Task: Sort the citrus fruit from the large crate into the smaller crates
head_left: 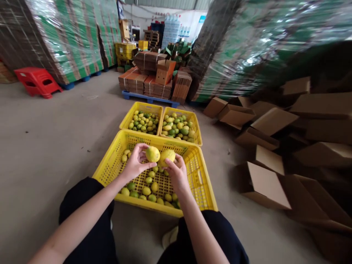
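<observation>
My left hand [136,160] grips a yellow lemon [152,154] between thumb and fingers. In my right hand [178,171] is a larger yellow lemon [166,157], held close beside the first one. Both lemons hang above a big yellow plastic crate [202,176] with slotted walls, between my knees. Loose yellow and green lemons [146,190] lie on its bottom, mostly along the near side. My forearms and hands cover part of the crate.
Behind it stand two smaller yellow crates, the left crate [125,119] and the right crate [198,126], holding green and yellow lemons. Open cardboard boxes [268,179] are heaped at right. Flattened cartons [156,88] rest on a blue pallet [143,98]. A red stool [37,81] is at left.
</observation>
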The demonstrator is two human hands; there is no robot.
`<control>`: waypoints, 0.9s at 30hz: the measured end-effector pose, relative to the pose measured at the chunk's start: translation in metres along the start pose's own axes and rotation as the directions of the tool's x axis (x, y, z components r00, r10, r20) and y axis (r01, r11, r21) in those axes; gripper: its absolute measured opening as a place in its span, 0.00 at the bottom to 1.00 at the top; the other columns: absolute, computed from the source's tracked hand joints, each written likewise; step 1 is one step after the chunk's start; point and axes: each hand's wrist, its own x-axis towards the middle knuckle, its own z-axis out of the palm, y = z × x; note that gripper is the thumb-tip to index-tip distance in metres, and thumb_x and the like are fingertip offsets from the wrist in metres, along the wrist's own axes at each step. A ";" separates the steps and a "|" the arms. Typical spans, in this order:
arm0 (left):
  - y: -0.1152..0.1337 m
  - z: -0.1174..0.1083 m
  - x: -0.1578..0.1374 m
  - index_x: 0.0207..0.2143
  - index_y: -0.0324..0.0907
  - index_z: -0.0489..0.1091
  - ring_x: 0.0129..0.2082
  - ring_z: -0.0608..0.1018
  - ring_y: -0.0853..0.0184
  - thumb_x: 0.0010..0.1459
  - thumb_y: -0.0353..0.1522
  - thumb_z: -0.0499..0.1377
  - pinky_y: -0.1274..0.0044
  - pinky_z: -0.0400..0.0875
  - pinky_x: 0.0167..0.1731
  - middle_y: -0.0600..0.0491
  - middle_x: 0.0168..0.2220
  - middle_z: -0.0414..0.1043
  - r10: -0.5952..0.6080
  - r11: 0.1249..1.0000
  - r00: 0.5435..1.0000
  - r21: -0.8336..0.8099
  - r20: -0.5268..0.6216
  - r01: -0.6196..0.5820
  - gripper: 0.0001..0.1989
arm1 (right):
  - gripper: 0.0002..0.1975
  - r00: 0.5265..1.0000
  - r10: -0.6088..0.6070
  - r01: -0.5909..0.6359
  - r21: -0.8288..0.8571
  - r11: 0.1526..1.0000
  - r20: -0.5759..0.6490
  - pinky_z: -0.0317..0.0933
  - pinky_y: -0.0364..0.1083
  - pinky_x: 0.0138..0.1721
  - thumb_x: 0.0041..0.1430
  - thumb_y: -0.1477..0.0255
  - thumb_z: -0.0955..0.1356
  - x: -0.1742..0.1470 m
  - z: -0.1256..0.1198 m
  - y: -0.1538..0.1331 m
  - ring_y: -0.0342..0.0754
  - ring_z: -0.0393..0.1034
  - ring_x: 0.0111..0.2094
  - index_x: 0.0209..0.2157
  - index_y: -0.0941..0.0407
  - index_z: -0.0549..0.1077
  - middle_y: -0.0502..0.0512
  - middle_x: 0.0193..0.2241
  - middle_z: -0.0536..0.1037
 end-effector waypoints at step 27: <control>-0.012 0.009 -0.007 0.47 0.45 0.64 0.42 0.75 0.63 0.48 0.38 0.69 0.70 0.70 0.46 0.52 0.41 0.72 -0.285 0.955 0.953 -0.055 0.104 0.291 0.26 | 0.23 0.992 0.125 -0.124 -0.046 0.991 0.009 0.67 0.44 0.36 0.38 0.62 0.79 -0.001 0.008 0.022 0.46 0.73 0.33 0.36 0.54 0.74 0.47 0.31 0.79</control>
